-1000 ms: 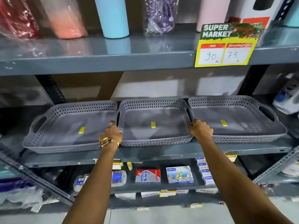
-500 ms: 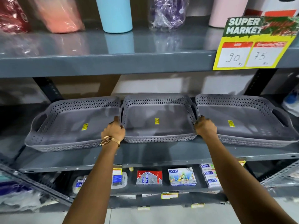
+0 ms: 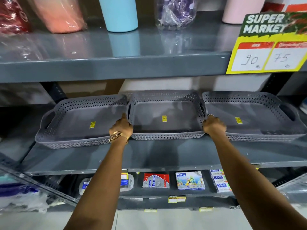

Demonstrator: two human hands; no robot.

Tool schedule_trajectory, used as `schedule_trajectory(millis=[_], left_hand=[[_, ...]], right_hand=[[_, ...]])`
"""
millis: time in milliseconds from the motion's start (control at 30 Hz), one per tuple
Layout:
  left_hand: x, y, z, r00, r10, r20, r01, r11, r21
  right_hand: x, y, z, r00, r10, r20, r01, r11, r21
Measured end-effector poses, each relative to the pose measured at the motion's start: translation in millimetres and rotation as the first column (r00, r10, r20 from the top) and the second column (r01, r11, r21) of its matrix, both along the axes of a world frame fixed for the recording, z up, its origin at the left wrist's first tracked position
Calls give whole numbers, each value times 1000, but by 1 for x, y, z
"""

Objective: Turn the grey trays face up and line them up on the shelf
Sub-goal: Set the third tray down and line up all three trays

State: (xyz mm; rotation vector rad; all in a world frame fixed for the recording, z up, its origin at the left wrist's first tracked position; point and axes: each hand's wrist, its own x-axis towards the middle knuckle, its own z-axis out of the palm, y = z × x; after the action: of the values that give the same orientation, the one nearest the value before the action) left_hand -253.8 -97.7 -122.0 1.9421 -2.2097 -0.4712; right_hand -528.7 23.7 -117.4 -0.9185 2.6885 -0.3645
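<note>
Three grey perforated trays stand face up in a row on the middle shelf (image 3: pixel 166 156). The left tray (image 3: pixel 71 120) and the right tray (image 3: pixel 259 118) flank the middle tray (image 3: pixel 164 110). Each has a small yellow sticker on its floor. My left hand (image 3: pixel 121 128), with a gold watch at the wrist, grips the middle tray's left front corner. My right hand (image 3: pixel 214 125) grips its right front corner. The middle tray sits a little further back than its neighbours.
The shelf above (image 3: pixel 116 63) carries a blue tumbler (image 3: pixel 119 14), wrapped bottles and a yellow price sign (image 3: pixel 269 45). Below, the lower shelf holds small boxes (image 3: pixel 189 180) and packets. A slanted metal rack (image 3: pixel 41 185) runs along the lower left.
Both hands have pushed the middle tray further back on the shelf. The camera has moved closer and tilted, so the shelves sit lower and more to the right in view.
</note>
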Motion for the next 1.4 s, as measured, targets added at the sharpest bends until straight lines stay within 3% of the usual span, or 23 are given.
schedule_trajectory(millis=[400, 967, 1400], left_hand=[[29, 54, -12, 999, -36, -20, 35, 997, -70], [50, 88, -10, 999, -27, -23, 26, 999, -38], [54, 81, -10, 999, -53, 12, 53, 998, -35]], right_hand=[[20, 54, -11, 999, -3, -53, 2, 1000, -9], [32, 91, -14, 998, 57, -41, -60, 997, -56], [26, 105, -11, 975, 142, -169, -165, 977, -134]])
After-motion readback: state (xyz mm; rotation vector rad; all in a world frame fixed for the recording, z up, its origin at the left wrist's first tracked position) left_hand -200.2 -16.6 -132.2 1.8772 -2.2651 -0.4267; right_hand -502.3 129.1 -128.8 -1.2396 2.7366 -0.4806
